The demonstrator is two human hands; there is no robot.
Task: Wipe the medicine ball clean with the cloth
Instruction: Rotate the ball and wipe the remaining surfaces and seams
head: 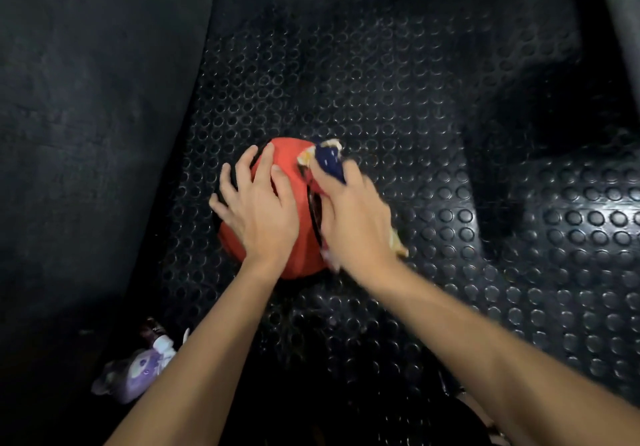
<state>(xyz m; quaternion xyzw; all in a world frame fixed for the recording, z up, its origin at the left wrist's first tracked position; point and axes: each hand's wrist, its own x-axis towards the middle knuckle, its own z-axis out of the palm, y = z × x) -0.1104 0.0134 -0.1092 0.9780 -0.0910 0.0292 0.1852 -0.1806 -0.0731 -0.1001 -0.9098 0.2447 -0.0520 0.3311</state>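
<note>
Red medicine ball [294,237] with black panels, resting on black studded rubber floor mat [433,134], beneath both hands. Left hand [258,203]: fingers straight and spread, palm laid flat on the ball's upper left face. Cloth [329,158], navy with white and orange patches, bunched in the curled fingers of the right hand [353,217] and pressed to the ball's right side; one corner trails out below the wrist. Right hand motion-blurred. Small purple plush toy [135,369] lies on the floor at lower left, well apart. Both forearms bare, reaching forward from below.
</note>
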